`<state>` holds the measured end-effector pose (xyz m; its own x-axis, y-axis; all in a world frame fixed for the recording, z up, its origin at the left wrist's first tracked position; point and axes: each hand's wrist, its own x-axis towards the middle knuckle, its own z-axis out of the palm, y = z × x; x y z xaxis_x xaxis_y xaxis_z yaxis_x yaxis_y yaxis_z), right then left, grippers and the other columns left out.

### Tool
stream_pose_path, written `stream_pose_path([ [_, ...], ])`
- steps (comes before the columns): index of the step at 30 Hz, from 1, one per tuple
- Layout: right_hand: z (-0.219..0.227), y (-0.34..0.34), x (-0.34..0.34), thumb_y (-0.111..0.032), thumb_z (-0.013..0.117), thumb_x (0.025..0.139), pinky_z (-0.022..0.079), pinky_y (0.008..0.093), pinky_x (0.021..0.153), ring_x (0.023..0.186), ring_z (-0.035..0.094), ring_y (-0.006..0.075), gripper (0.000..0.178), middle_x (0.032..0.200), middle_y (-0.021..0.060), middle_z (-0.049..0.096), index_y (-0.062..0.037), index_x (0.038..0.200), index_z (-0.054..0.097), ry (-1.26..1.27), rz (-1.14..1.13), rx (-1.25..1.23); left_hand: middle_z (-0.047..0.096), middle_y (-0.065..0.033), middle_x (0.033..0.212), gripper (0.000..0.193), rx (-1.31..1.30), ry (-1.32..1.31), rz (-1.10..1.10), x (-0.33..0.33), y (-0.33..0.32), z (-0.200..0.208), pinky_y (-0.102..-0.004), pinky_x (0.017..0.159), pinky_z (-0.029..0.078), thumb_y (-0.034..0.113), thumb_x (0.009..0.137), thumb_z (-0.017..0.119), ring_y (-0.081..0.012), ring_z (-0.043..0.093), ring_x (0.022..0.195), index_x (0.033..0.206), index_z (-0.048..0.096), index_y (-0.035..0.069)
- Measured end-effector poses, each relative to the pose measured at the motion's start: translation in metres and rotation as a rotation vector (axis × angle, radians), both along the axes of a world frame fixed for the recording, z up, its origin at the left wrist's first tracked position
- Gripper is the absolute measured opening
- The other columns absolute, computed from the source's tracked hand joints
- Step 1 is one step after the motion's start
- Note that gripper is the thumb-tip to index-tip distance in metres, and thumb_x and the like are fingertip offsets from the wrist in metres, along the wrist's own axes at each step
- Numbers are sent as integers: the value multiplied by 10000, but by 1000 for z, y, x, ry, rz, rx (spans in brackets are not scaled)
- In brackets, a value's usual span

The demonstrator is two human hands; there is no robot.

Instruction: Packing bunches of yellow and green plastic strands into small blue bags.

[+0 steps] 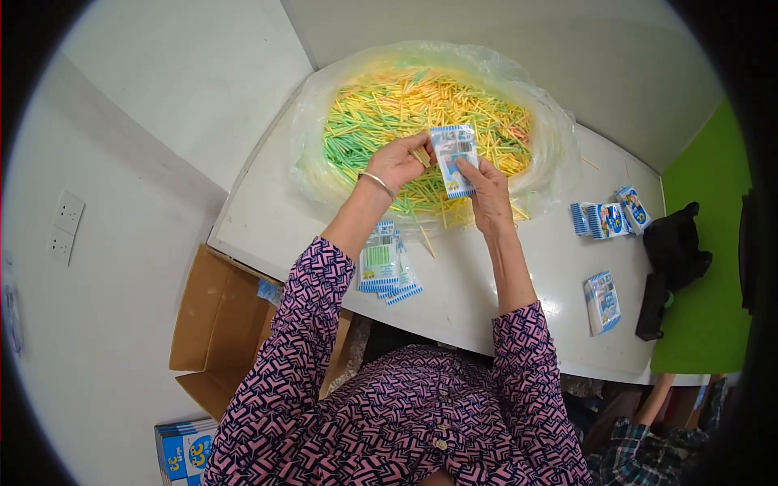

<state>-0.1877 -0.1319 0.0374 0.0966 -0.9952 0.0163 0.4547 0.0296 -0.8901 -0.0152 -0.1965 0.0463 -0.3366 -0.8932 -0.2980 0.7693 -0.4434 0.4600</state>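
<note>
Over a large clear plastic bag [304, 154] heaped with thin yellow, green and orange sticks [389, 105], I hold both hands close together. My right hand [490, 194] grips a small blue-and-white plastic packet [460, 172], thumb across its front. My left hand [397, 168] is closed beside the packet's left edge, with a few short yellow sticks [421, 156] between its fingers. Whether the left fingertips also touch the packet is hard to make out. Below my left wrist, several flat, similar packets [378, 263] lie overlapped on the white table [462, 279].
Filled packets [606, 220] lie at the right, with another packet [602, 304] nearer me. Beside them are a black object [677, 247] and a green panel [705, 267]. An open cardboard box [215, 316] stands left below the table. Another person's arm [655, 398] shows at lower right.
</note>
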Motion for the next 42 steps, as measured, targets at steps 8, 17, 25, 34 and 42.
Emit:
stream_pose_path([
  [8,-8,17,-41,-199,661,859,406,181,631,694,532,24,192,819,-28,637,-23,935,675,238,219,61,629,-175,998,133,-386,-206,-107,1,17,39,-445,872,497,176,956,495,-319,605,988,962,511,44],
  [17,-12,31,-49,-200,648,868,426,183,647,721,559,31,211,833,-17,647,-16,967,675,199,334,101,639,-140,1035,272,-637,-434,-201,-30,54,51,-340,852,480,299,990,425,-243,607,1012,950,543,57],
  [25,-21,39,-54,-181,632,876,448,198,673,742,570,46,222,868,-2,651,-3,1006,659,98,336,92,611,-95,1107,381,-910,-814,-203,-36,80,44,-304,922,415,394,977,422,-163,519,1089,1124,523,58],
  [34,-24,38,-61,-188,607,895,439,214,754,815,569,60,257,910,7,651,11,1052,644,141,220,-11,601,-79,1058,378,-1046,-1311,-66,-15,70,47,-289,925,413,316,983,427,-170,541,1038,1164,524,-2],
  [42,-19,42,-86,-165,592,907,440,230,809,880,576,74,282,1002,37,649,34,1106,610,-33,116,-32,546,-75,833,162,-2005,-1818,-476,-2,134,-4,-325,726,432,111,786,538,-228,521,826,922,555,24],
])
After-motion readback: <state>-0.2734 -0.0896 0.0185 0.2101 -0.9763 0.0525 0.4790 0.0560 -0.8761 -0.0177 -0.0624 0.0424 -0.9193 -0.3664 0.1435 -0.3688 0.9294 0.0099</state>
